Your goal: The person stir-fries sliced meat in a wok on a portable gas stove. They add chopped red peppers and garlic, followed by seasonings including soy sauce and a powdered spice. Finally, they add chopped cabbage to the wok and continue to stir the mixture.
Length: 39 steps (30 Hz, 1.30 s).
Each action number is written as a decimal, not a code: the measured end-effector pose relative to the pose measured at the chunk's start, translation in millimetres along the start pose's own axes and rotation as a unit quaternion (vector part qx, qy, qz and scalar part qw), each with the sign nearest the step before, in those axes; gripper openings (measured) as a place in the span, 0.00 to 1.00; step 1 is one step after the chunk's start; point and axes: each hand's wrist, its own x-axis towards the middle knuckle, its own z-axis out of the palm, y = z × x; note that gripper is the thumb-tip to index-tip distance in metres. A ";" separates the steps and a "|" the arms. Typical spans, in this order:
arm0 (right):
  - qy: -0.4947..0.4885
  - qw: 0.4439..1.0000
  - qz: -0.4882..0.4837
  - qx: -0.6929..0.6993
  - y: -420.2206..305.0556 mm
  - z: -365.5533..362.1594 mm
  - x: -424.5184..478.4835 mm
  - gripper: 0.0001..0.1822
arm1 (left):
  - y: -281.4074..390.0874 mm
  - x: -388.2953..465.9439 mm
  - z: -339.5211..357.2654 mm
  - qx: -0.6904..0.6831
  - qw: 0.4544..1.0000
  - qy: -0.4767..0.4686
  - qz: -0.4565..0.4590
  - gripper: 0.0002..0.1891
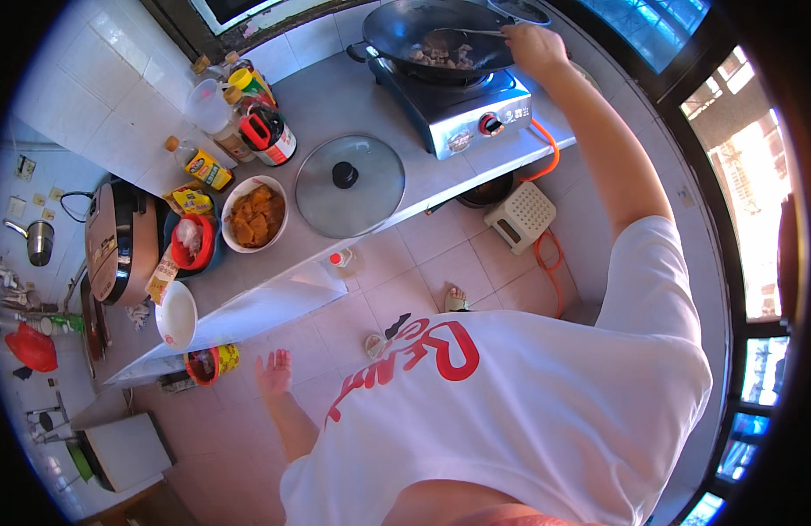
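My right hand [537,51] grips the handle of a metal cooking utensil [474,32], whose head is down in a dark wok [405,29]. Pieces of what looks like meat [445,56] lie in the bottom of the wok. The wok sits on a single-burner gas stove [474,115] with a front knob. With fingers apart and nothing in it, my left hand [274,375] hangs over the floor, short of the counter front. Nearest to it are a white bowl [176,315] at the counter edge and a yellow-and-red bin [215,363] below.
On the counter are a glass lid [349,200], a bowl of orange chunks [255,215], several sauce bottles [267,128], a red bowl [194,242] and a rice cooker [119,243]. An orange hose [545,148] drops from the stove beside a plastic stool [522,214].
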 end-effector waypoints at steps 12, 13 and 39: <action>0.029 0.984 -0.177 0.021 69.7 29.4 14.1 0.18 | -166.7 -84.1 97.5 0.052 0.995 -0.083 -0.009 0.19; 0.037 0.982 -0.184 0.025 77.5 20.8 8.7 0.18 | -168.5 -85.9 92.3 0.042 0.997 -0.067 -0.011 0.18; 0.044 0.983 -0.177 -0.012 8.1 26.8 43.8 0.11 | -258.0 -78.2 50.5 -0.018 0.988 0.010 -0.154 0.10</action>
